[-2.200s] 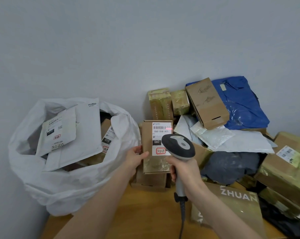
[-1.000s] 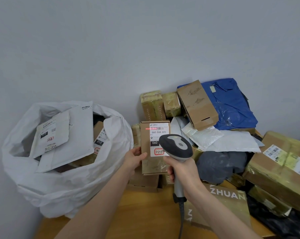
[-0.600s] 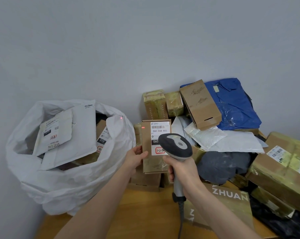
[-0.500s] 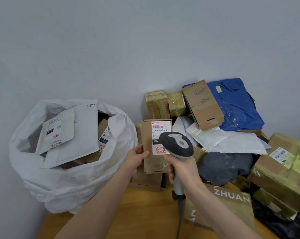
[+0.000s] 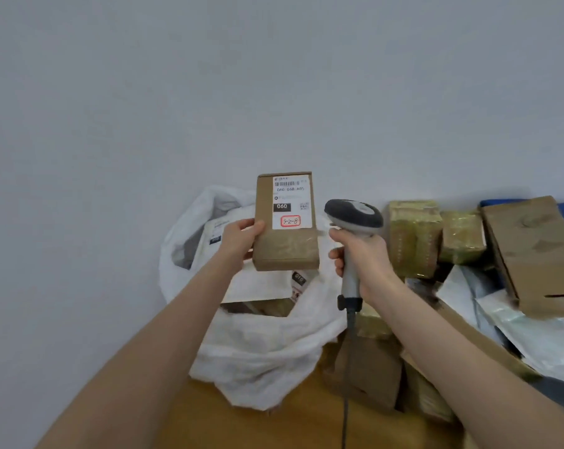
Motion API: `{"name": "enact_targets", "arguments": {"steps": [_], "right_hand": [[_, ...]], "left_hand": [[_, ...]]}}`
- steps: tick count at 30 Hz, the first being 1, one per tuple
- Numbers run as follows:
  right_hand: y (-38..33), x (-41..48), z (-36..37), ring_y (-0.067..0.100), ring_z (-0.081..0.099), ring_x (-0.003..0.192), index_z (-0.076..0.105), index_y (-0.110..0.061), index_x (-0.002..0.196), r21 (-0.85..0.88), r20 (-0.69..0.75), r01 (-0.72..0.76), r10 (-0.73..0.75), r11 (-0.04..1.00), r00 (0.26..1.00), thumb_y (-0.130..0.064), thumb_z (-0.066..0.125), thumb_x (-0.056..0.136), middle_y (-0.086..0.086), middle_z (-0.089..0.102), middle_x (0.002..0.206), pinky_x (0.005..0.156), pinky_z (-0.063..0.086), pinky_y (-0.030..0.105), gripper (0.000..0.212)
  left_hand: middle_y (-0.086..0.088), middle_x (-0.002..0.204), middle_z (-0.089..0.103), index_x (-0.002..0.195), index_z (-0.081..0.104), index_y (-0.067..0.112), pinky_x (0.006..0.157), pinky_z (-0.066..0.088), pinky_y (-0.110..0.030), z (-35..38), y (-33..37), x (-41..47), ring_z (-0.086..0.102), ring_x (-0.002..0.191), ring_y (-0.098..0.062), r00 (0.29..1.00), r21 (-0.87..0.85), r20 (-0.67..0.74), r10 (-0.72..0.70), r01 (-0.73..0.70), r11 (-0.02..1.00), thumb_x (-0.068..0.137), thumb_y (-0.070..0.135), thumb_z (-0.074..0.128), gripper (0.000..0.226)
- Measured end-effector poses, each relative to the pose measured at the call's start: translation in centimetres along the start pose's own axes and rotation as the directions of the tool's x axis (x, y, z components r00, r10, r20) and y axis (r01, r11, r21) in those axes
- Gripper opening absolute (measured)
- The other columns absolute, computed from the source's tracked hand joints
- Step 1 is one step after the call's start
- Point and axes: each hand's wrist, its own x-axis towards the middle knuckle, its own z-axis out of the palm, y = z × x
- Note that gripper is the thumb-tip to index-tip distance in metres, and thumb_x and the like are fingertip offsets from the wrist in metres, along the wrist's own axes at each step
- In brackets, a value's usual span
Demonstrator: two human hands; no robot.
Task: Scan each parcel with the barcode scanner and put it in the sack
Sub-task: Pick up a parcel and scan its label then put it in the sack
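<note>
Forearms outstretched, left hand (image 5: 241,236) gripping upright parcel (image 5: 285,251) above sack (image 5: 258,351), right hand (image 5: 365,254) clasping scanner (image 5: 355,215).

A plain, pale grey wall (image 5: 274,76) is shown across the whole upper part of the view and down its left side, and it is evenly lit. Below it, a wooden tabletop (image 5: 267,431) of warm orange-brown is shown at the bottom edge, its grain blurred.
</note>
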Motion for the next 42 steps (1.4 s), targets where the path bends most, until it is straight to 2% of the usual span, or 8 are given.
{"name": "enact_targets", "arguments": {"steps": [6, 8, 11, 16, 23, 29, 34, 42], "right_hand": [[1.9, 4.0, 7.0, 0.013, 0.048, 0.039, 0.064, -0.004, 0.082, -0.022, 0.057, -0.092, 0.093, 0.995, 0.994, -0.014, 0.069, 0.085, 0.004, 0.060, 0.050, 0.041, 0.042, 0.023, 0.012], [2.6, 5.3, 8.3, 0.013, 0.048, 0.037, 0.064, -0.004, 0.084, -0.032, 0.038, -0.108, 0.109, 0.994, 0.993, -0.013, 0.069, 0.084, 0.006, 0.061, 0.050, 0.040, 0.042, 0.021, 0.011], [3.6, 7.1, 9.4, 0.014, 0.047, 0.038, 0.062, -0.004, 0.087, -0.032, 0.010, -0.128, 0.129, 0.991, 0.992, -0.013, 0.069, 0.084, 0.007, 0.061, 0.050, 0.040, 0.041, 0.022, 0.011], [4.4, 8.9, 10.2, 0.014, 0.047, 0.039, 0.063, -0.005, 0.085, -0.040, -0.045, -0.146, 0.144, 0.988, 0.989, -0.013, 0.069, 0.085, 0.005, 0.060, 0.049, 0.043, 0.042, 0.023, 0.010], [4.7, 9.7, 8.8, 0.013, 0.047, 0.037, 0.062, -0.003, 0.086, 0.011, -0.097, -0.160, 0.161, 0.987, 0.982, -0.013, 0.067, 0.087, 0.006, 0.060, 0.050, 0.038, 0.042, 0.022, 0.011], [4.8, 9.0, 5.6, 0.011, 0.050, 0.037, 0.063, -0.006, 0.087, 0.055, -0.183, -0.181, 0.188, 0.982, 0.965, -0.014, 0.069, 0.087, 0.005, 0.062, 0.049, 0.040, 0.045, 0.020, 0.010], [3.6, 7.7, -0.1, 0.014, 0.053, 0.040, 0.063, -0.006, 0.084, 0.127, -0.311, -0.158, 0.190, 0.979, 0.931, -0.016, 0.071, 0.084, 0.004, 0.061, 0.049, 0.044, 0.046, 0.024, 0.012], [0.4, 5.2, -14.4, 0.010, 0.050, 0.038, 0.062, -0.008, 0.082, 0.276, -0.478, -0.063, 0.194, 0.959, 0.857, -0.015, 0.069, 0.087, 0.002, 0.059, 0.048, 0.043, 0.045, 0.022, 0.011]], "left_hand": [[-0.005, 0.085, 0.063, 0.119, 0.061, 0.008, 0.054, 0.048, -0.029, -9.5, -1.4, 6.5, 0.059, 0.069, -0.021, 0.952, 0.038, -0.261, -0.159, 0.175, 0.984, 0.098, 0.027, 0.055, 0.029], [-0.009, 0.101, 0.064, 0.124, 0.057, 0.007, 0.067, 0.052, -0.031, -10.7, -2.1, 8.5, 0.063, 0.085, -0.028, 0.956, 0.283, -0.266, -0.124, 0.200, 0.938, 0.098, 0.028, 0.053, 0.034], [-0.010, 0.135, 0.052, 0.132, 0.049, 0.014, 0.098, 0.043, -0.034, -9.2, -2.6, 9.9, 0.053, 0.119, -0.028, 0.992, 0.721, -0.060, 0.114, -0.035, 0.692, 0.092, 0.041, 0.058, 0.050], [-0.017, 0.160, 0.007, 0.152, 0.022, 0.027, 0.113, 0.024, -0.059, -4.8, -3.4, 10.0, 0.012, 0.145, -0.040, 0.953, 0.927, 0.284, -0.102, -0.246, 0.284, 0.077, 0.064, 0.065, 0.094], [-0.014, 0.161, -0.009, 0.155, 0.008, 0.027, 0.118, 0.016, -0.050, -10.1, -5.7, 13.2, 0.002, 0.147, -0.038, 0.966, 0.890, 0.216, -0.139, -0.137, 0.435, 0.093, 0.037, 0.057, 0.079], [-0.026, 0.157, 0.005, 0.153, 0.013, 0.015, 0.114, 0.018, -0.055, -4.8, -3.7, 13.8, 0.009, 0.145, -0.042, 0.995, 0.926, 0.097, 0.025, -0.100, 0.365, 0.099, 0.050, 0.038, 0.070], [-0.015, 0.152, 0.028, 0.145, 0.037, 0.012, 0.108, 0.031, -0.042, 6.4, -0.5, 10.6, 0.028, 0.140, -0.030, 0.877, 0.776, 0.316, 0.361, -0.458, 0.433, 0.097, 0.034, 0.051, 0.054], [-0.006, 0.138, 0.053, 0.138, 0.047, 0.011, 0.099, 0.038, -0.029, 25.9, -1.2, 1.1, 0.051, 0.124, -0.022, 0.753, 0.462, 0.626, 0.202, -0.567, 0.682, 0.094, 0.029, 0.058, 0.048]]}}
